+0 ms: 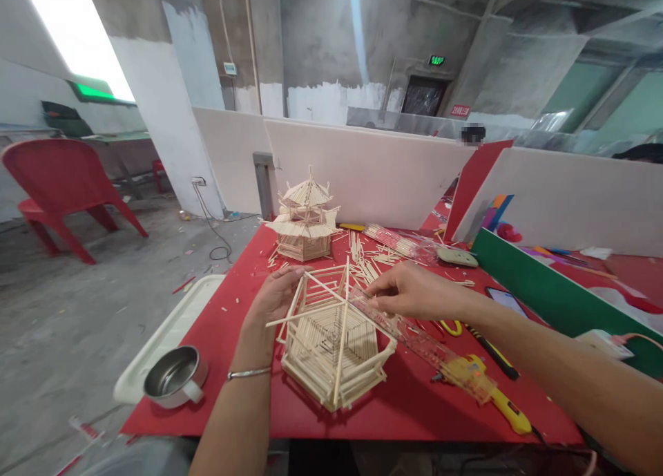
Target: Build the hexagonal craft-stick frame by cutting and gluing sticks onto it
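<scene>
A hexagonal frame built of thin wooden sticks (331, 393) stands on the red tabletop in front of me, with long sticks crossing over its top. My left hand (272, 298) is closed at its upper left corner, fingertips pinching where a crossing stick meets the rim. A clear plastic ruler (425, 348) is pinched in my right hand (401, 291). The ruler slants down to the right, its far end near the frame's crossing sticks and its near end over a yellow glue gun (510, 410).
A finished-looking stick pagoda (305, 231) stands behind the frame, beside loose sticks (365, 265). A metal cup (176, 379) sits at the left table edge. Toward the right lie a utility knife (492, 351), a phone (506, 300) and a green board (543, 293). White partitions (352, 172) close the back.
</scene>
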The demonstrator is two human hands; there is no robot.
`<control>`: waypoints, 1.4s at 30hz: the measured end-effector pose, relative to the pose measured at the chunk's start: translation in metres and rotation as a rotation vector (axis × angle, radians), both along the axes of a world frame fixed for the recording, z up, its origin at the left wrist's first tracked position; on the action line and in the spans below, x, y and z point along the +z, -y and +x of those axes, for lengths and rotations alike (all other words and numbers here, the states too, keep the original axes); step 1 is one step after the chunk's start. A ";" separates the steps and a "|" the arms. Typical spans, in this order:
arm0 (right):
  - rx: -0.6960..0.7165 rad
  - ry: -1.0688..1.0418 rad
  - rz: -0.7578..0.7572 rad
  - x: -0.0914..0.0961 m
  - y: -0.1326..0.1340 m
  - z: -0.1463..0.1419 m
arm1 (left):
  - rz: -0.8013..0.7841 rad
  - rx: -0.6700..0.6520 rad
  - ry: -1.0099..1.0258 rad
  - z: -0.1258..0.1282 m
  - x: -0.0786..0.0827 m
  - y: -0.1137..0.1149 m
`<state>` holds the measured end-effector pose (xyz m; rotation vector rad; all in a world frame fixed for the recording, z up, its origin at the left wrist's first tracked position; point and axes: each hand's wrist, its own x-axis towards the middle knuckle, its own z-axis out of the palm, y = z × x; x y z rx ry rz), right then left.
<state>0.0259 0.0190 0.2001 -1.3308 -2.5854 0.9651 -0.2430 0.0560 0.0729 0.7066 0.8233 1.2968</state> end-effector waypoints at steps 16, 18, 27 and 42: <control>-0.024 -0.015 0.003 -0.003 0.003 0.001 | 0.021 -0.038 -0.017 -0.003 -0.003 -0.003; -0.023 -0.015 -0.004 -0.003 0.002 0.001 | 0.020 -0.042 -0.016 -0.002 -0.002 -0.002; 0.012 -0.006 0.012 -0.003 0.000 0.000 | 0.014 -0.019 -0.023 -0.001 -0.001 -0.001; -0.026 -0.008 0.015 -0.007 -0.002 0.002 | -0.005 0.001 -0.037 0.000 0.001 -0.001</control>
